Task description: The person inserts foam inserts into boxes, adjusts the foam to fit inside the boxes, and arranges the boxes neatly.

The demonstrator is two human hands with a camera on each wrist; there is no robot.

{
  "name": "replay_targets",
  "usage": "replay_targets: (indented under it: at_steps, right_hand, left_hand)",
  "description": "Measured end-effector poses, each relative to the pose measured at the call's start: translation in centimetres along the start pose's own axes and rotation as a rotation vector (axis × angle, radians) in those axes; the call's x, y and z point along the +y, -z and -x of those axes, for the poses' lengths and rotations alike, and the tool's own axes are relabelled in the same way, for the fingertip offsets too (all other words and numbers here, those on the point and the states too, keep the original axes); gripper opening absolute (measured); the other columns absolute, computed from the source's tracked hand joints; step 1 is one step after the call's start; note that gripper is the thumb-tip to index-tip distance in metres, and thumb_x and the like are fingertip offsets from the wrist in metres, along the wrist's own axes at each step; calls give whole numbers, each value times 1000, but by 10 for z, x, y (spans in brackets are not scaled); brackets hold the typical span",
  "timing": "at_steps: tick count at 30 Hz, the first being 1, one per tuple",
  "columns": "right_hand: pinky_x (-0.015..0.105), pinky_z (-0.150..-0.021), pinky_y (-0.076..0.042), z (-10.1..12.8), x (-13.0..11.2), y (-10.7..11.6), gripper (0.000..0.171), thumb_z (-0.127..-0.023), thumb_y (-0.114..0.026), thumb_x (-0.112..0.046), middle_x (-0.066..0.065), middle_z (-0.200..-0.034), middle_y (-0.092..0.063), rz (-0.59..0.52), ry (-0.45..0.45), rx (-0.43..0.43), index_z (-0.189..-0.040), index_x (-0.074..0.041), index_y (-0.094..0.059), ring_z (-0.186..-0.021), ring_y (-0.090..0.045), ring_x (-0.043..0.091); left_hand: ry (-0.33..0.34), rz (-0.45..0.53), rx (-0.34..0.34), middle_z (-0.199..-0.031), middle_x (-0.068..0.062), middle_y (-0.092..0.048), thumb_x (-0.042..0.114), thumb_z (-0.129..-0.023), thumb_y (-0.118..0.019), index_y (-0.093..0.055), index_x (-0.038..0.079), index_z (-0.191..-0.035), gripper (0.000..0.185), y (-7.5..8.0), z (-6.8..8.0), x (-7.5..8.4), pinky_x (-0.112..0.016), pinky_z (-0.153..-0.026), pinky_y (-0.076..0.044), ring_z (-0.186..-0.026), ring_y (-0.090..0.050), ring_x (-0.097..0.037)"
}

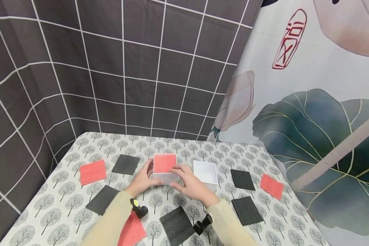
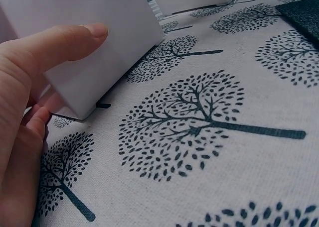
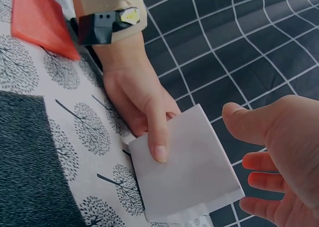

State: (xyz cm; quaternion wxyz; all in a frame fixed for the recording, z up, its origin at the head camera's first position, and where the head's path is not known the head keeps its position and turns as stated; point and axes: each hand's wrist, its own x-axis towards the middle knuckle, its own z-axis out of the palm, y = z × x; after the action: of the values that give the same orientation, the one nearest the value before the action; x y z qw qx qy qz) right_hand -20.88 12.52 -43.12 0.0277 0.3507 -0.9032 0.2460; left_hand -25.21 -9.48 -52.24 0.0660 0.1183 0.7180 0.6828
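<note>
My left hand (image 1: 142, 178) grips a white box (image 1: 165, 178) from its left side. In the left wrist view its thumb (image 2: 75, 45) lies along the near wall, with fingertips at the lower edge. A red square (image 1: 164, 162) shows inside the white rim of this box. Over the box's right part is my right hand (image 1: 189, 181), fingers bent loosely above the red square. The right wrist view has this hand's thumb and fingers (image 3: 264, 182) spread apart beside the box, with nothing between them. A second white box (image 1: 205, 172), white inside, stands to the right.
Red squares (image 1: 93, 172) and black squares (image 1: 125, 164) lie left of the boxes. To the right are two more black squares (image 1: 242, 179) and a red one (image 1: 272, 186). Another black square (image 1: 177, 225) and a red one (image 1: 132, 231) lie nearest me on the tree-print cloth (image 1: 155, 201).
</note>
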Motion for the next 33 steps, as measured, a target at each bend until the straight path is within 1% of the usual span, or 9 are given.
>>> replay_targets:
  at_steps: [4,7,12,18,22,27,30,33]
  right_hand:
    - [40,-101,-40,8,-1,0,50,-88,-63,-27,13,-131,-46,-5,43,39,-130,-5,-50,-122,-41,24]
    - [39,-101,-40,14,-2,2,48,-88,-63,-26,13,-131,-47,-14,62,63,-130,-5,-51,-121,-42,23]
    - [43,-101,-39,22,-5,5,46,-88,-63,-23,14,-131,-46,-28,80,98,-129,-7,-52,-123,-41,24]
    - [42,-101,-40,35,-6,8,46,-89,-61,-25,11,-132,-45,-17,110,132,-130,-6,-51,-123,-42,24]
    - [43,-100,-40,44,-6,9,47,-87,-63,-25,7,-133,-46,-25,118,184,-129,-7,-52,-123,-43,22]
    - [39,-101,-40,57,-3,9,44,-87,-64,-26,6,-131,-48,-19,135,238,-127,-10,-54,-121,-44,19]
    - [37,-100,-41,65,2,10,42,-87,-65,-21,8,-129,-49,-18,161,278,-126,-10,-55,-119,-45,21]
    - [36,-97,-43,73,7,11,42,-85,-67,-14,11,-127,-49,-24,180,318,-125,-11,-55,-117,-46,24]
  left_hand:
    - [-13,9,-18,-148,-21,-24,6,-65,-84,-11,1,-147,110,-2,6,14,-35,-107,-30,-133,-30,-32]
    - [-18,4,-23,-147,-20,-25,4,-66,-82,-12,1,-147,107,-2,8,21,-33,-106,-31,-133,-31,-32]
    - [-19,9,-20,-147,-19,-26,3,-66,-82,-15,2,-146,105,-2,8,22,-33,-106,-32,-132,-32,-31]
    - [-12,22,-17,-147,-19,-26,4,-65,-83,-16,3,-146,106,-2,9,21,-35,-107,-30,-132,-32,-32]
    - [-2,32,-11,-148,-19,-25,2,-65,-83,-14,2,-146,107,-2,10,23,-35,-107,-30,-133,-31,-32]
    - [10,23,-7,-148,-19,-24,3,-65,-83,-12,1,-147,108,-1,10,24,-35,-108,-28,-133,-30,-32]
    - [7,22,-11,-147,-20,-24,4,-65,-83,-12,2,-147,108,-1,10,23,-35,-108,-28,-133,-30,-32]
    - [4,33,-16,-147,-19,-25,4,-66,-83,-13,2,-147,107,-1,10,23,-34,-108,-29,-133,-30,-31]
